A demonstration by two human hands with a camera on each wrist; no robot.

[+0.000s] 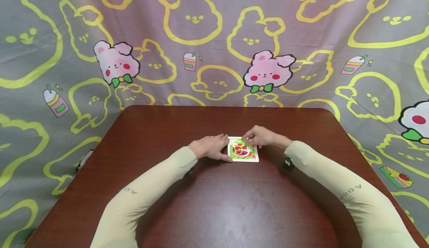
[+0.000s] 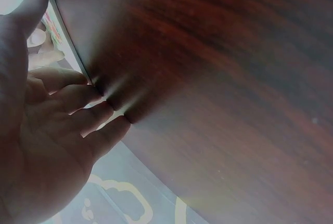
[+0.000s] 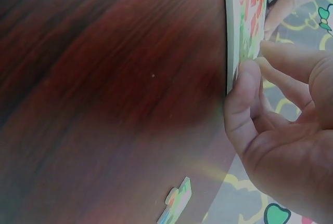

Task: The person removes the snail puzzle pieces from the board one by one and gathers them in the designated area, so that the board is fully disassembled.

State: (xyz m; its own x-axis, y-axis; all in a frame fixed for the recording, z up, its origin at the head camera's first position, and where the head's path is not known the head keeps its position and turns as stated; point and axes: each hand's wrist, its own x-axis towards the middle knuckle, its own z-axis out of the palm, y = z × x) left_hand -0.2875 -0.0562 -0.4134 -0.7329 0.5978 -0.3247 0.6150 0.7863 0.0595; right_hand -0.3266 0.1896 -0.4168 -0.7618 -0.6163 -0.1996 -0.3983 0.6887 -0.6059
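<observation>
A square jigsaw puzzle (image 1: 242, 155) with a white border and a red, blue and green picture lies flat on the table. My left hand (image 1: 212, 147) rests against its left side, fingers stretched out and thumb at the near left corner. In the left wrist view, that hand's fingertips (image 2: 125, 120) touch the tabletop beside the board. My right hand (image 1: 262, 135) is over the far right part, its thumb and finger pinching a small green puzzle piece (image 1: 240, 141) at the board's surface. Its fingers partly hide that piece. One curled finger (image 3: 244, 78) meets the board's edge.
A loose puzzle piece (image 3: 178, 203) lies on the table near the right hand; the hand hides it in the head view. The brown table (image 1: 214, 199) ends at a patterned cloth (image 1: 214, 54) behind. A dark wrist camera (image 1: 287, 164) hangs under the right sleeve.
</observation>
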